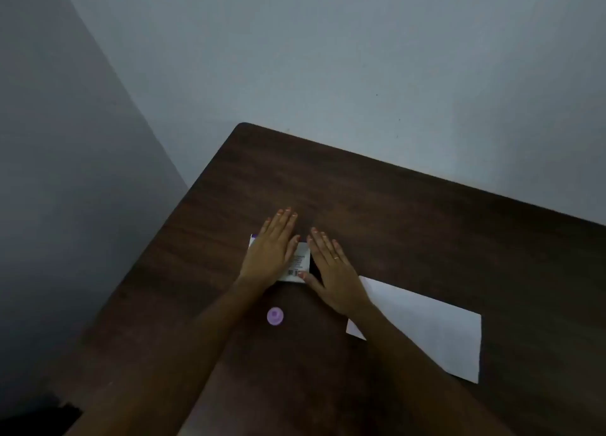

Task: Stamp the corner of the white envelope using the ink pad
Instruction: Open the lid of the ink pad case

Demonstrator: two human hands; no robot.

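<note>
A white envelope (433, 330) lies flat on the dark wooden table (426, 225), to the right of my arms. A small white ink pad box (300, 262) with a barcode and a purple edge sits at the table's middle. My left hand (272, 252) rests flat on its left part, fingers stretched out. My right hand (331, 268) lies flat just right of the box, its thumb touching the box's near right corner. A small round purple stamp (275, 316) stands on the table between my forearms, nearer to me, touched by neither hand.
The table's far edge meets a pale grey wall (328, 58). Its left edge runs diagonally, with a rounded far corner (244, 125). Beyond that edge is a drop to a dim floor.
</note>
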